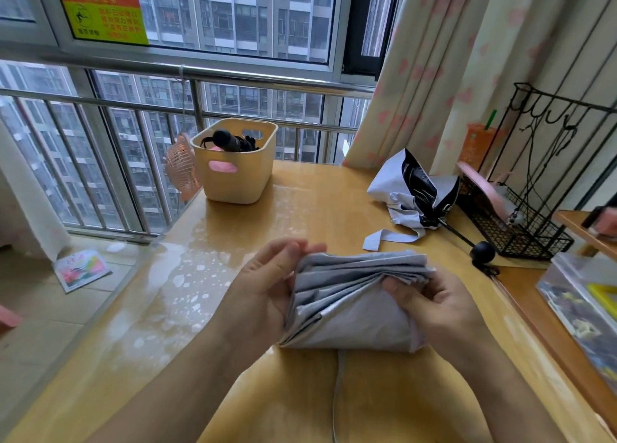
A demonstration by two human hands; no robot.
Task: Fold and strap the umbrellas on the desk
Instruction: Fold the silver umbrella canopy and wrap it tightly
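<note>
Left hand (263, 292): fingers (290, 247) curled loosely, tips pinched on the top left corner of the grey umbrella (350, 305), palm against its left edge. Right hand (437, 305): thumb and fingers closed on the top right corner of the same cloth, clamping the stacked pleats. Both hands grip it; neither is spread flat.

Grey umbrella: canopy gathered into flat layered folds, held between the two hands just above the bench (300, 202), at about 6 o'clock in the view. Lower edge sits at or near the bench top; cannot tell if it touches. A thin grey strap (337, 392) hangs from its bottom edge toward 6 o'clock, unfastened.

Second umbrella (414, 192): white outside, black inside, crumpled and unfolded on the bench at 2 o'clock from the hands. Its white strap (390, 237) lies loose on the bench in front of it. Its black shaft runs toward 4 o'clock to a round black handle (482, 251), near the right hand but apart from it.

Cream basket (233, 172) at 11 o'clock, far edge of the bench, with a black folded umbrella (230, 140) inside. Small pink fan (180, 167) just left of the basket. Black wire rack (521, 222) at 3 o'clock, touching the second umbrella's right side.
</note>
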